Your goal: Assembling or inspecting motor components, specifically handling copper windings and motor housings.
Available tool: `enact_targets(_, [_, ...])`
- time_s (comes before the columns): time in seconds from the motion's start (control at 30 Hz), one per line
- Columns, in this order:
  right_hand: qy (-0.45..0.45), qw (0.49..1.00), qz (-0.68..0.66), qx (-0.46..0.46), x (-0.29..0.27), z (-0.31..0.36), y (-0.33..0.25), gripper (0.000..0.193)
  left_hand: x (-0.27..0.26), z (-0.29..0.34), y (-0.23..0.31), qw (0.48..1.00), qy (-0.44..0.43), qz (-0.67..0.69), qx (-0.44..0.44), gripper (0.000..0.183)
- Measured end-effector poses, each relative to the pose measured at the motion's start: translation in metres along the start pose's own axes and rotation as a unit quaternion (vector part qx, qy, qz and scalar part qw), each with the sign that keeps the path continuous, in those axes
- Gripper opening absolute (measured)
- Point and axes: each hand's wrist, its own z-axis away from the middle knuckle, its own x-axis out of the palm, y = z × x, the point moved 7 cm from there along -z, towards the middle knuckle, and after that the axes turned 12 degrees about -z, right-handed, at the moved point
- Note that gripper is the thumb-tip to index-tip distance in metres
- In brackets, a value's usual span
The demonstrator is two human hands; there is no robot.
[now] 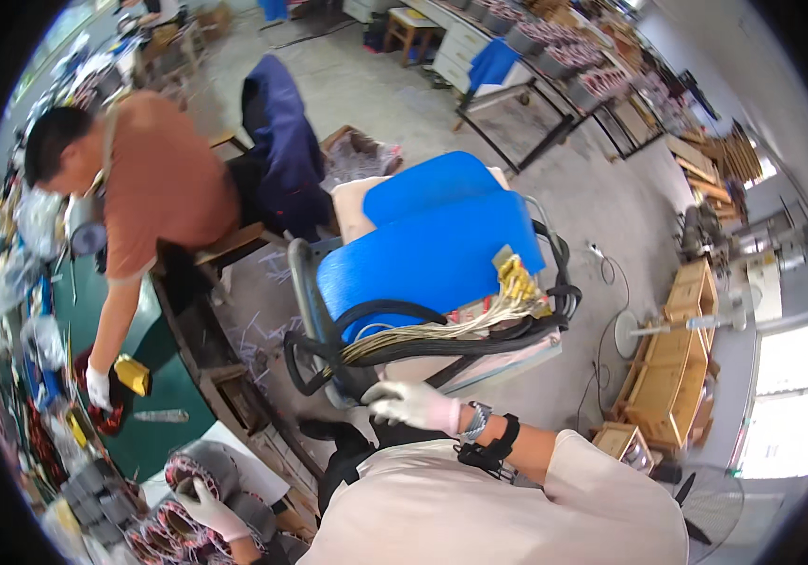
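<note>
Head view. The person's left hand (211,511), in a white glove, lies at the rim of a wound stator core (217,460), a grey cylinder with red-and-white windings, at the near left. Its fingers are partly bent against the windings; whether they grip or merely rest there cannot be told. Further stator cores (170,524) crowd just below, and a white sheet (251,463) lies beside them on the right. The gloved right hand (413,405) is half curled, beside the lower end of the grey handle (312,292) of a cart; contact cannot be made out, and no held object is visible. The cart bears blue sheets (432,245) and a bundle of pale leads (441,328) with yellow ends. At the green bench (154,344), a co-worker (164,169) reaches down near a yellow object (133,375). The step in hand appears to be one-handed handling of the stator core; lifting it would call for a firm hold on the grey body, clear of the windings.
</note>
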Motion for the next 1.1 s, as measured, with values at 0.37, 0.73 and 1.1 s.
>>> enact_targets(0.37, [0.523,0.786,-0.295,-0.146,-0.216,0.122,0.066,0.030,0.190,0.156,0.408,0.780,-0.389,0.067,0.486,0.027])
enact_targets(0.73, [0.484,0.786,-0.361,-0.129,-0.239,0.136,0.064,0.049,0.317,0.359,0.491,0.576,-0.535,-0.011,0.618,0.030])
enact_targets(1.1, [0.273,0.718,-0.569,-0.294,-0.237,0.108,0.061,0.044,0.244,0.411,0.506,0.452,-0.431,0.059,0.779,0.026])
